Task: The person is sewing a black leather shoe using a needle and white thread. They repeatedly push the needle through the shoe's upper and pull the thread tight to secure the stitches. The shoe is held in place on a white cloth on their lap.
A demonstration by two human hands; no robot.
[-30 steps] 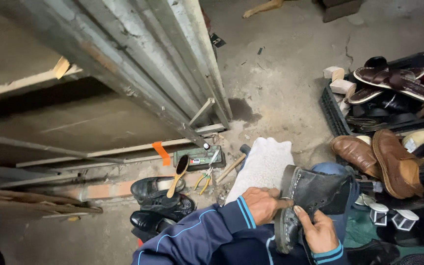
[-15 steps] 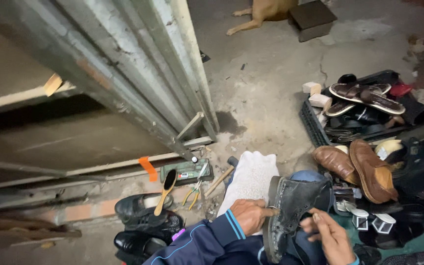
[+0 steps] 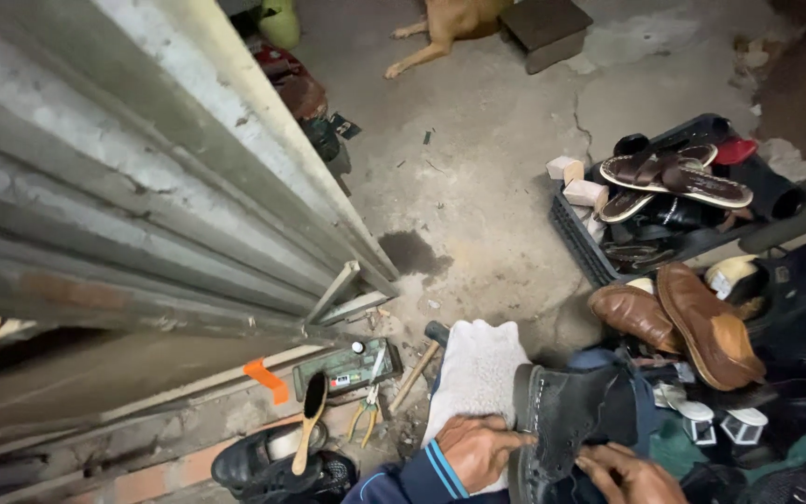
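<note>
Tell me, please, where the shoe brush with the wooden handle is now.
In the head view, the shoe brush is low on the left, lying across the black shoes, beside the pliers and below the green tin.

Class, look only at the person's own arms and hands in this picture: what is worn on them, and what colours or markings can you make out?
The left hand is bare, with no glove. Its arm wears a dark navy sleeve ending in a ribbed cuff trimmed with light blue stripes. The right hand is bare too; its wrist and sleeve are cut off by the picture's lower edge. Whether any rings are worn cannot be told.
</note>
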